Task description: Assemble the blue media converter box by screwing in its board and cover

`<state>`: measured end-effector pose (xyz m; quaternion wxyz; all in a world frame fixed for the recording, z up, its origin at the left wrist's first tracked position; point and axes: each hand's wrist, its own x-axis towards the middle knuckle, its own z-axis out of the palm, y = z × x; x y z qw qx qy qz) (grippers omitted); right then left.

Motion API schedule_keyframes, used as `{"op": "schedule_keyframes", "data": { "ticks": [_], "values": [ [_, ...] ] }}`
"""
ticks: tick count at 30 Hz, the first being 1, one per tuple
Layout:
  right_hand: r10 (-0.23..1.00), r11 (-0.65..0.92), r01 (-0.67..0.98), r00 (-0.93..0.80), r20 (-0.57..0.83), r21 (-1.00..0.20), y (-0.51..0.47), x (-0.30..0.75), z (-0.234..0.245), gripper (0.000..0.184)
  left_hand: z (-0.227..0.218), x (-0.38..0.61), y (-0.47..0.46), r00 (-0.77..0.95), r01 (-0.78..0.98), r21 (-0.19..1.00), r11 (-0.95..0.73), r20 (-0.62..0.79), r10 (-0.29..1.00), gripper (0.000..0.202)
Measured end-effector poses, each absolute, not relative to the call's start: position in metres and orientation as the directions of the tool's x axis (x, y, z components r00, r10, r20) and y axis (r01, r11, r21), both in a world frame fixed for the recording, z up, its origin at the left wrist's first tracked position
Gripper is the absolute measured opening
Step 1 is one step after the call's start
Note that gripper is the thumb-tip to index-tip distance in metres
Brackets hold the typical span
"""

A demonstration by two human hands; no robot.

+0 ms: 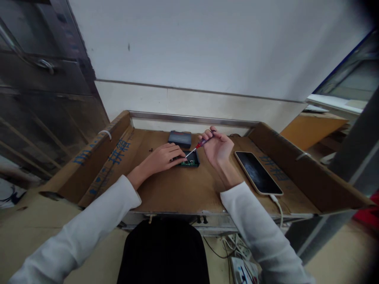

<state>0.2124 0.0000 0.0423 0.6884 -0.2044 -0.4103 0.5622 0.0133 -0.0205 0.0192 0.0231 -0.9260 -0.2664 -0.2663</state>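
Observation:
My right hand is closed round a small screwdriver with a red handle, its tip angled down to the left. The tip rests on a green circuit board in a dark open case lying on the cardboard-covered table. My left hand lies over the left side of that board with its fingers pressed on it, holding it steady. A dark grey box lid sits just behind the board.
A black phone lies face up to the right of my right hand, with a white cable plugged in at its near end. Cardboard flaps rise on both sides of the table. A power strip lies on the floor below.

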Motion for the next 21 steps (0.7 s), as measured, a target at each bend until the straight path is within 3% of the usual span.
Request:
{"op": "schedule_keyframes", "data": {
  "ticks": [2,4,6,8,10,12,15,21],
  "values": [
    [0.941,0.328,-0.562,0.125,0.315,-0.759,0.007,0.219,0.039,0.011,0.023,0.005,-0.019,0.69,0.541,0.083,-0.837,0.525,0.498,0.033],
    [0.903,0.423,-0.407,0.267,0.337,-0.81,0.014,0.227,0.035,0.019,0.028,-0.006,-0.017,0.59,0.641,0.095,-0.762,0.575,0.568,0.033],
    [0.824,0.487,-0.098,0.38,0.42,-0.868,0.018,0.234,0.03,0.025,0.033,-0.019,-0.016,0.428,0.757,0.133,-0.639,0.638,0.64,0.034],
    [0.778,0.411,0.319,0.365,0.511,-0.854,0.017,0.239,0.025,0.023,0.034,-0.031,-0.017,0.3,0.851,0.152,-0.502,0.643,0.704,0.036],
    [0.838,0.229,0.694,0.216,0.501,-0.682,0.015,0.241,0.02,0.02,0.03,-0.041,-0.017,0.264,0.901,0.133,-0.414,0.589,0.764,0.038],
    [0.927,0.116,0.907,0.048,0.372,-0.405,0.013,0.241,0.015,0.02,0.023,-0.049,-0.018,0.27,0.922,0.11,-0.371,0.505,0.82,0.038],
    [0.967,0.106,0.977,-0.058,0.249,-0.183,0.013,0.24,0.009,0.025,0.009,-0.058,-0.018,0.268,0.935,0.143,-0.325,0.319,0.909,0.04],
    [0.969,0.087,0.984,-0.048,0.243,-0.154,0.019,0.242,0.004,0.031,-0.001,-0.064,-0.013,0.204,0.949,0.205,-0.24,0.184,0.962,0.036]
  ]
}}
